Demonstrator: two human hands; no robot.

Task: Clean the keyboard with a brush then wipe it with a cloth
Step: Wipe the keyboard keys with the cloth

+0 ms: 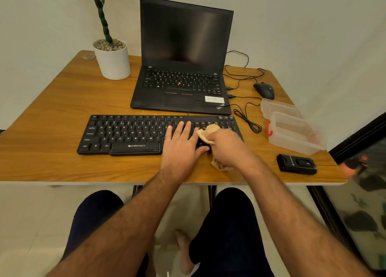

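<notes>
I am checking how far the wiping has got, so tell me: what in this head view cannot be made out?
- Keys under the left hand and right hand: hidden on the keyboard.
- Cloth: mostly covered by the right hand; its size is unclear.
- Brush: not visible; the clear box is too hazy to read.
- Dust on keys: too small to tell.
</notes>
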